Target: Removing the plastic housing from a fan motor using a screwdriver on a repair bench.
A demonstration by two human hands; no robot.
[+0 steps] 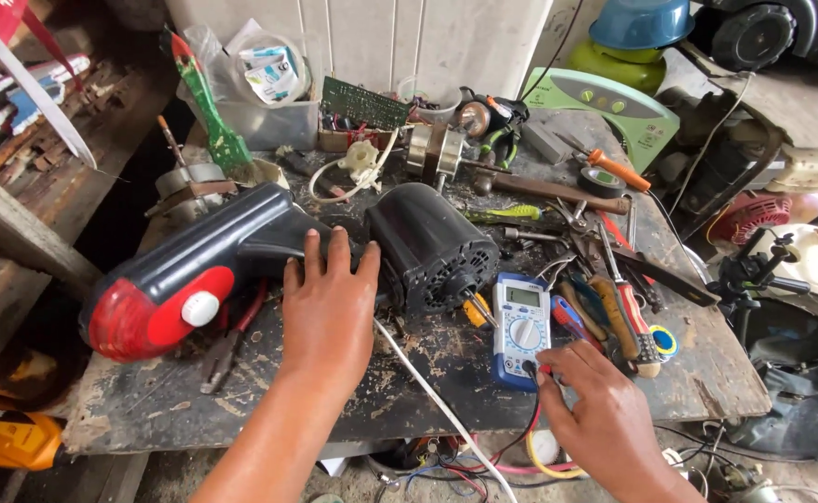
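A black fan motor housing (428,247) lies on its side on the worn workbench (269,396), joined to a black neck with a red base (162,293) and a white knob (199,308). My left hand (328,312) rests flat on the neck just left of the motor. A blue and white multimeter (521,326) lies to the right of the motor. My right hand (595,410) pinches a red probe lead plug at the multimeter's lower edge. A white cord (428,387) runs from the motor toward me.
Screwdrivers and pliers (614,307) are heaped at the right. A green circuit board (365,101), a motor stator (437,149) and an orange-handled screwdriver (619,169) lie at the back. Red-handled pliers (227,345) lie under the fan neck. Tangled wires (465,470) hang below the bench's front edge.
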